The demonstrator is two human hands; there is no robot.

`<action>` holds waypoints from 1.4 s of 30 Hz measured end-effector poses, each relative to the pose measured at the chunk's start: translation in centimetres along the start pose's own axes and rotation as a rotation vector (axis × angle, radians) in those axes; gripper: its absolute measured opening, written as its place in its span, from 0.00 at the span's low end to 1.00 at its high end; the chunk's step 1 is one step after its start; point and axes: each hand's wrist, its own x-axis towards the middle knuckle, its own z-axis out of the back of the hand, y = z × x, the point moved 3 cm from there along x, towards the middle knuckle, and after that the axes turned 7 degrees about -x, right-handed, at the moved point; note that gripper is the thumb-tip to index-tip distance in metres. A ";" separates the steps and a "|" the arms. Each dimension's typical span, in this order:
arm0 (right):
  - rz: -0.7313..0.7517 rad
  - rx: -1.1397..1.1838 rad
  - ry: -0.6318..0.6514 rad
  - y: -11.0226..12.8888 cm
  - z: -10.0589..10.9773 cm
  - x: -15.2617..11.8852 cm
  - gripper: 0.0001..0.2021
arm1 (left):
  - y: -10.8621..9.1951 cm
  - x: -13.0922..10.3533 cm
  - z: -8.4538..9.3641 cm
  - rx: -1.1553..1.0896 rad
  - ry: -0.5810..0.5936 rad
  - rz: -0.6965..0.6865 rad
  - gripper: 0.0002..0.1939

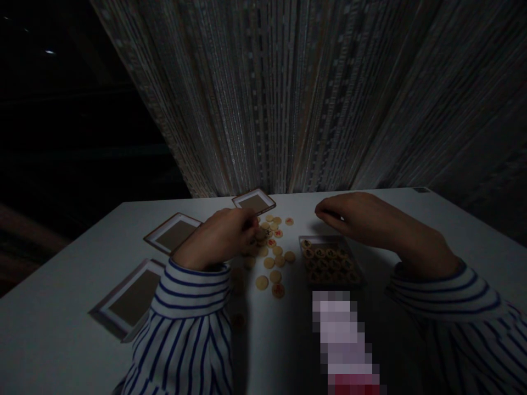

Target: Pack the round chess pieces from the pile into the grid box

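Round wooden Chinese chess pieces [269, 262] lie scattered over the middle of the table, some showing red or dark characters, others blank side up. My left hand [222, 237] is at the left edge of this pile, its fingers curled; whatever is between them is hidden. To the right, a shallow box [318, 240] holds several rows of pieces with dark characters facing up. My right hand [358, 216] hovers just beyond the box's far right side, thumb and fingers drawn together in a pinch. I cannot make out anything between its fingertips.
Three framed shallow trays or lids stand on the left: one at the back [254, 202], one behind my left wrist [175, 233], one nearer [132, 296], partly covered by my sleeve. A string curtain [272, 99] hangs behind the white table [66, 274]. A pixelated patch covers the front.
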 end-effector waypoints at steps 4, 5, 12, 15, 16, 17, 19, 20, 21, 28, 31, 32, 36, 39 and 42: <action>-0.008 0.005 0.016 0.0 -0.1 0.0 0.13 | 0.0 -0.1 0.1 0.003 0.006 -0.003 0.11; -0.006 0.006 0.015 0.0 -0.1 0.0 0.13 | 0.0 -0.1 0.1 0.001 0.008 -0.004 0.11; 0.000 0.009 0.009 -0.1 -0.3 0.0 0.14 | 0.3 -0.2 0.1 -0.014 -0.008 0.007 0.10; -0.002 0.006 0.013 -0.1 -0.4 0.0 0.14 | 0.3 -0.3 0.2 -0.017 -0.020 0.010 0.10; -0.001 0.005 0.011 -0.1 -0.4 0.1 0.14 | 0.4 -0.3 0.3 -0.019 -0.021 0.012 0.10; 0.000 0.004 0.011 -0.1 -0.5 0.1 0.14 | 0.4 -0.3 0.3 -0.022 -0.021 0.016 0.10; 0.003 0.004 0.012 -0.1 -0.5 0.1 0.13 | 0.5 -0.2 0.3 -0.032 -0.022 0.016 0.10; 0.006 0.004 0.011 0.0 -0.5 0.1 0.13 | 0.5 -0.2 0.4 -0.038 -0.029 0.011 0.10; 0.009 0.004 0.010 0.0 -0.5 0.1 0.13 | 0.5 -0.2 0.4 -0.043 -0.039 0.006 0.11; 0.026 0.008 -0.091 0.4 -0.1 0.2 0.13 | 0.7 -0.2 0.7 -0.113 -0.069 0.025 0.15; 0.054 0.016 -0.126 0.6 -0.3 0.3 0.12 | 1.4 -0.3 0.9 -0.104 -0.133 0.028 0.15; 0.064 0.017 -0.141 0.7 -0.4 0.4 0.12 | 1.7 -0.3 1.0 -0.099 -0.165 0.030 0.16; 0.093 0.067 -0.173 1.1 -1.0 0.8 0.12 | 2.9 -0.2 1.0 -0.103 -0.212 0.038 0.17; 0.081 0.106 -0.123 1.5 -1.6 1.9 0.11 | 3.7 -0.2 0.8 -0.058 -0.200 0.100 0.17; 0.120 0.130 -0.031 2.1 -2.5 3.5 0.12 | 4.3 -0.2 0.5 0.000 -0.127 0.185 0.18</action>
